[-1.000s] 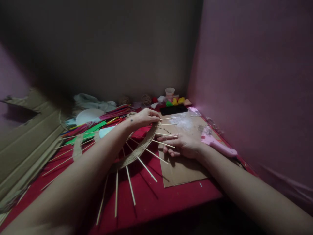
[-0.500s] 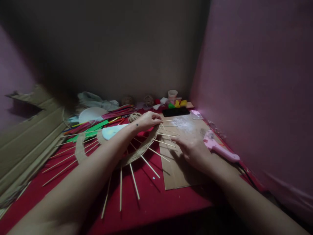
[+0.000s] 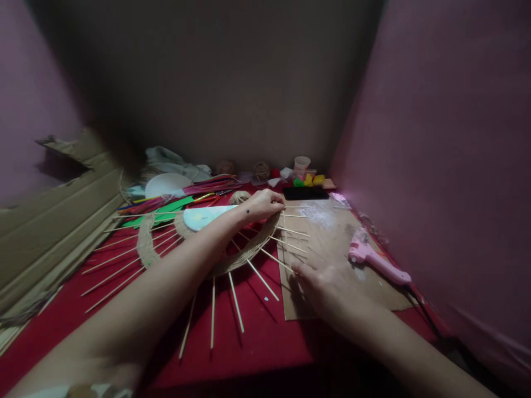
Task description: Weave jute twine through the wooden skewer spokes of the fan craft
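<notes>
A half-round fan of thin wooden sticks lies before me, with a woven twine band (image 3: 249, 255) curving through the sticks and a pale blue half-disc (image 3: 207, 217) at its middle. My left hand (image 3: 269, 204) is closed, pinching the right end of the band at the far edge. From there a thin strand of twine (image 3: 285, 235) appears to run down towards my right hand (image 3: 319, 284), whose thumb and index finger are pinched together beside the tip of a stick (image 3: 277, 260). My left forearm hides part of the weave. A second, outer band (image 3: 146, 243) shows on the left.
A pink glue gun (image 3: 379, 262) rests on a cardboard sheet (image 3: 301, 304) at the right. Behind are a black phone (image 3: 306, 193), a cup (image 3: 302, 164), twine balls (image 3: 261, 170) and green sheets (image 3: 174, 210). Folded cardboard (image 3: 53, 221) stands at the left, over red cloth (image 3: 257, 342).
My right hand has moved down and nearer along the sticks, away from the glue gun. My left hand keeps its pinch on the band. The whole view has shifted slightly.
</notes>
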Available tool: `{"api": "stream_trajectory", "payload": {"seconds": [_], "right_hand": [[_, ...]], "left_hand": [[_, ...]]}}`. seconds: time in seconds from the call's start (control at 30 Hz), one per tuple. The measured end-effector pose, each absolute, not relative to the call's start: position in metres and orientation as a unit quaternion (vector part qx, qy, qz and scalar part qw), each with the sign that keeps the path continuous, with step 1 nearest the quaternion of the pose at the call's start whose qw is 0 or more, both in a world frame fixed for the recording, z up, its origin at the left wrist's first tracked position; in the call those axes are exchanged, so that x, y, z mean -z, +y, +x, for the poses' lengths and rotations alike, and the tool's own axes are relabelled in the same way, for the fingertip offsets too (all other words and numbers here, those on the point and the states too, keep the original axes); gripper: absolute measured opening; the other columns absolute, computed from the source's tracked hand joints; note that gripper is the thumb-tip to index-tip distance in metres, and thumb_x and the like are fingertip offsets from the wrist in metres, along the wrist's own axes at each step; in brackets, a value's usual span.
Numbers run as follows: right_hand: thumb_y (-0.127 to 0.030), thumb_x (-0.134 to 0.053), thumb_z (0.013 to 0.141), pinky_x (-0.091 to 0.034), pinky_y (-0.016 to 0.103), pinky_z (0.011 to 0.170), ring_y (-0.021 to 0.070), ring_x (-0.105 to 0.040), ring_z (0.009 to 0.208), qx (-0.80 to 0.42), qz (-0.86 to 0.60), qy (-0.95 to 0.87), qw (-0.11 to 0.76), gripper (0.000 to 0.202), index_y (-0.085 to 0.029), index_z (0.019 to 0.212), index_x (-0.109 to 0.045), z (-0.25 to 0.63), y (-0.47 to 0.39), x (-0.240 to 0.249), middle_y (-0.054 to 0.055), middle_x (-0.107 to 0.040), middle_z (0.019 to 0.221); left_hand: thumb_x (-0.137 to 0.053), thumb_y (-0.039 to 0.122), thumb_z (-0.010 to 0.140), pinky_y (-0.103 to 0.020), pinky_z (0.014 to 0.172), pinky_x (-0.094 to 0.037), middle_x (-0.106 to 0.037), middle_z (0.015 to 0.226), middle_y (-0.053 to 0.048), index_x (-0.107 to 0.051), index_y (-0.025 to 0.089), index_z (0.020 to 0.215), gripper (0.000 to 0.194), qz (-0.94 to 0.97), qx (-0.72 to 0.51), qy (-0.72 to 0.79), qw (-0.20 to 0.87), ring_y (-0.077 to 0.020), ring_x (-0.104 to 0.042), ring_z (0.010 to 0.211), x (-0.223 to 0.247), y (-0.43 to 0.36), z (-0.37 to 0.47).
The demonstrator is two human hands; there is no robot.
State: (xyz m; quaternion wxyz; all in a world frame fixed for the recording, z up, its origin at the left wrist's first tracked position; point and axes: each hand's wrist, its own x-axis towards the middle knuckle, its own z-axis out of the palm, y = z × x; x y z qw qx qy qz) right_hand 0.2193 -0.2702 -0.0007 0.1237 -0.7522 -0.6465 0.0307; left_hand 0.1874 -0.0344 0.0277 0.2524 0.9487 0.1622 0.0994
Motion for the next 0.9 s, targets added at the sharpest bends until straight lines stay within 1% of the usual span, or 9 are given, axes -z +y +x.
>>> {"api": "stream_trajectory", "payload": {"seconds": [0.13, 0.27, 0.47, 0.53, 0.6, 0.67, 0.73, 0.8, 0.9], "right_hand": [[-0.023, -0.045, 0.088, -0.039, 0.027, 0.057, 0.0168, -0.058, 0.063, -0.090, -0.738, -0.646, 0.173, 0.029, -0.027, 0.101, -0.070, 0.224, -0.280, -0.007, 0.007, -0.069, 0.075], [-0.023, -0.045, 0.088, -0.042, 0.027, 0.058, 0.0164, -0.059, 0.063, -0.129, -0.728, -0.634, 0.225, 0.034, -0.028, 0.112, -0.068, 0.225, -0.281, -0.008, 0.006, -0.072, 0.078], [-0.020, -0.044, 0.088, -0.045, 0.029, 0.063, 0.0184, -0.062, 0.069, -0.144, -0.710, -0.656, 0.212, 0.036, -0.032, 0.111, -0.069, 0.231, -0.275, 0.002, 0.005, -0.072, 0.078], [-0.020, -0.044, 0.088, -0.046, 0.030, 0.064, 0.0193, -0.062, 0.069, -0.155, -0.696, -0.670, 0.207, 0.037, -0.034, 0.110, -0.069, 0.232, -0.276, 0.004, 0.004, -0.071, 0.075], [-0.018, -0.044, 0.088, -0.046, 0.030, 0.064, 0.0191, -0.062, 0.069, -0.168, -0.686, -0.678, 0.204, 0.037, -0.035, 0.109, -0.069, 0.233, -0.279, 0.007, 0.003, -0.071, 0.074], [-0.017, -0.044, 0.087, -0.046, 0.030, 0.065, 0.0185, -0.062, 0.070, -0.171, -0.686, -0.677, 0.205, 0.039, -0.034, 0.112, -0.068, 0.233, -0.284, 0.008, 0.003, -0.071, 0.077], [-0.015, -0.044, 0.087, -0.046, 0.029, 0.067, 0.0182, -0.063, 0.072, -0.167, -0.694, -0.670, 0.204, 0.042, -0.033, 0.118, -0.065, 0.233, -0.288, 0.009, 0.004, -0.072, 0.082], [-0.014, -0.044, 0.087, -0.046, 0.029, 0.068, 0.0179, -0.063, 0.075, -0.164, -0.695, -0.669, 0.205, 0.044, -0.033, 0.121, -0.063, 0.232, -0.291, 0.009, 0.005, -0.072, 0.090], [-0.013, -0.042, 0.087, -0.046, 0.029, 0.071, 0.0179, -0.063, 0.083, -0.158, -0.682, -0.682, 0.210, 0.044, -0.033, 0.121, -0.062, 0.231, -0.294, 0.007, 0.005, -0.071, 0.102]], "left_hand": [[-0.051, 0.030, 0.078, -0.022, 0.059, -0.036, -0.068, 0.075, -0.004, -0.072, 0.016, 0.087, 0.027, 0.949, -0.109, 0.165, 0.244, -0.0145, -0.057, 0.070, -0.025, -0.035, 0.187], [-0.050, 0.031, 0.080, -0.023, 0.059, -0.037, -0.068, 0.076, -0.004, -0.073, 0.015, 0.091, 0.029, 0.954, -0.097, 0.155, 0.237, -0.0147, -0.057, 0.067, -0.018, -0.039, 0.186], [-0.051, 0.025, 0.080, -0.022, 0.069, -0.040, -0.070, 0.087, -0.004, -0.072, 0.018, 0.102, 0.031, 0.964, -0.066, 0.125, 0.227, -0.0162, -0.060, 0.078, -0.014, -0.047, 0.182], [-0.051, 0.021, 0.078, -0.022, 0.068, -0.041, -0.069, 0.089, -0.002, -0.065, 0.023, 0.117, 0.041, 0.968, -0.044, 0.097, 0.227, -0.0143, -0.059, 0.075, -0.017, -0.049, 0.177], [-0.052, 0.019, 0.078, -0.022, 0.068, -0.041, -0.068, 0.092, -0.002, -0.050, 0.026, 0.133, 0.056, 0.970, -0.014, 0.064, 0.233, -0.0132, -0.058, 0.073, -0.020, -0.049, 0.172], [-0.052, 0.019, 0.079, -0.024, 0.072, -0.043, -0.065, 0.099, -0.005, -0.042, 0.023, 0.138, 0.061, 0.974, 0.003, 0.035, 0.223, -0.0145, -0.058, 0.079, -0.021, -0.051, 0.166], [-0.052, 0.020, 0.080, -0.028, 0.079, -0.043, -0.062, 0.105, -0.008, -0.048, 0.019, 0.134, 0.054, 0.981, -0.021, 0.020, 0.190, -0.0174, -0.057, 0.089, -0.020, -0.055, 0.159], [-0.053, 0.019, 0.081, -0.030, 0.084, -0.041, -0.059, 0.107, -0.008, -0.058, 0.019, 0.122, 0.041, 0.984, -0.054, -0.008, 0.170, -0.0189, -0.054, 0.095, -0.018, -0.064, 0.152], [-0.055, 0.020, 0.083, -0.026, 0.080, -0.041, -0.058, 0.098, -0.004, -0.066, 0.022, 0.099, 0.020, 0.976, -0.047, -0.085, 0.194, -0.0159, -0.053, 0.091, -0.012, -0.082, 0.139]]}}
